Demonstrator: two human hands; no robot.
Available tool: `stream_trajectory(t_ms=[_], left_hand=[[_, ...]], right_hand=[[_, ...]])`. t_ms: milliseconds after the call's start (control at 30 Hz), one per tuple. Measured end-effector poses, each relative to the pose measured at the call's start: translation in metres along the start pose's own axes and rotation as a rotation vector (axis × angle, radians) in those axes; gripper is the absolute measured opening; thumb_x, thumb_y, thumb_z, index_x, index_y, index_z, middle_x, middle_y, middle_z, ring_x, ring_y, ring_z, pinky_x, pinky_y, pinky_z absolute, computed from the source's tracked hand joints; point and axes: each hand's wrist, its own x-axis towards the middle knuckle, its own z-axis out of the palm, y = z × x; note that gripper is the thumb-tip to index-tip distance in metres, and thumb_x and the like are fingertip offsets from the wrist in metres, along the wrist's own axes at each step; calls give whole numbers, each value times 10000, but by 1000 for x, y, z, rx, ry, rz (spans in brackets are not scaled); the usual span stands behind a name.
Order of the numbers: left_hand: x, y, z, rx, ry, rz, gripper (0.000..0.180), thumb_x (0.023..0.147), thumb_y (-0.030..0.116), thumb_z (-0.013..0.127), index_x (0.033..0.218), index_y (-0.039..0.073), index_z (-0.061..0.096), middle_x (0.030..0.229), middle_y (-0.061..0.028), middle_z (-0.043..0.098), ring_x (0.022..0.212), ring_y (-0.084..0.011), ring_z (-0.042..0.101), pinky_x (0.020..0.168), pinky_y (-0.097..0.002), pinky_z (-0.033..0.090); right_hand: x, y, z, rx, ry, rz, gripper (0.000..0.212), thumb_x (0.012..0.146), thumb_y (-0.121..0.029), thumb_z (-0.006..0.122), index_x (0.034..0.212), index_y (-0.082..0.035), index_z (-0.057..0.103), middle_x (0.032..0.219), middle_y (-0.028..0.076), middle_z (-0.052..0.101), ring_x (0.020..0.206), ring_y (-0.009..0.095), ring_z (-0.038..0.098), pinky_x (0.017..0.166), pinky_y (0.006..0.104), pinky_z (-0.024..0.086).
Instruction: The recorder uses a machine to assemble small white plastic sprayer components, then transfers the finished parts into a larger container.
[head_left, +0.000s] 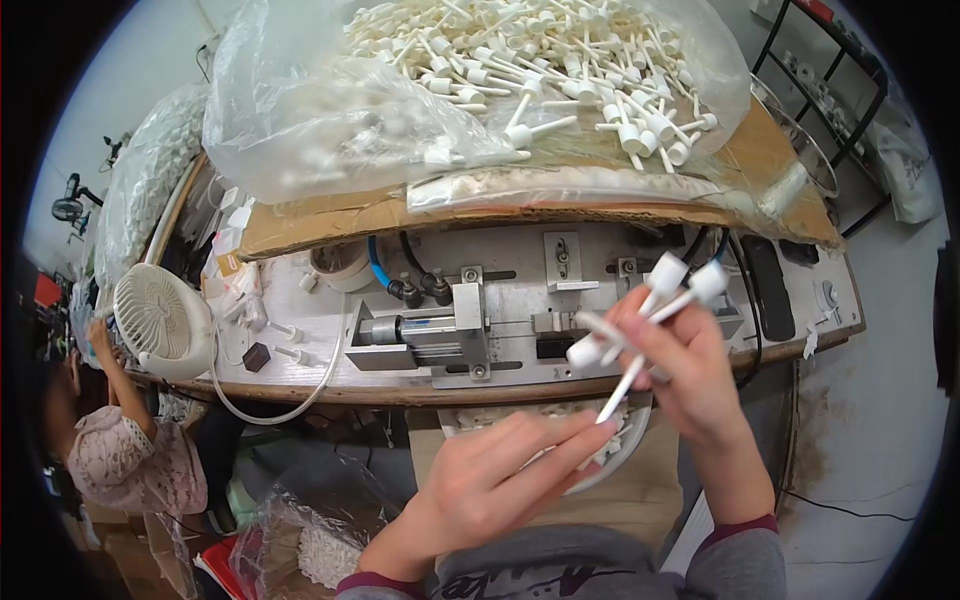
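Above the bench's front edge, my right hand (685, 365) is closed around several white plastic stems with cylindrical heads (665, 272). Their heads point different ways, two up and another to the left. One white stem (622, 388) slants down from this bunch to the fingertips of my left hand (495, 480). Those left fingers are pressed together at the stem's lower end, with the thumb hidden. Beneath both hands, a round white basin (638, 432) holds small white pieces, partly covered by my hands. Just behind my right hand is a metal clamping fixture (468, 325) with a cylinder and rails.
A large clear bag (270, 130) of white stemmed pieces lies on a cardboard sheet (330, 228) above the fixture. Left on the bench stands a white fan (165, 320); at right lies a black phone (770, 290). Another person (130, 450) sits at far left.
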Motion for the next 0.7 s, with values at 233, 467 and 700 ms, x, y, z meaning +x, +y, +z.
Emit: stream_trajectory(t_ms=[233, 467, 700], left_hand=[[-1, -24, 34, 49, 172, -237, 332, 694, 55, 826, 1004, 17, 712, 1068, -123, 687, 804, -208, 694, 699, -300, 562], [6, -42, 51, 502, -21, -66, 311, 732, 105, 769, 1025, 19, 712, 1190, -128, 682, 667, -156, 656, 591, -270, 484], [16, -36, 47, 550, -110, -83, 314, 729, 123, 771, 1023, 26, 715, 1198, -128, 680, 607, -149, 629, 567, -274, 458]], right_hand=[[-8, 0, -7, -29, 246, -258, 103, 994, -108, 561, 1048, -21, 567, 1000, 69, 594, 656, 41, 422, 577, 183, 347], [-18, 8, -1, 59, 245, -326, 140, 970, -70, 591, 1089, 3, 583, 1134, 128, 602, 731, 74, 525, 641, 212, 424], [-16, 16, 0, 84, 248, -332, 143, 963, -49, 586, 1090, 16, 587, 1209, 198, 595, 787, 118, 610, 704, 248, 500]])
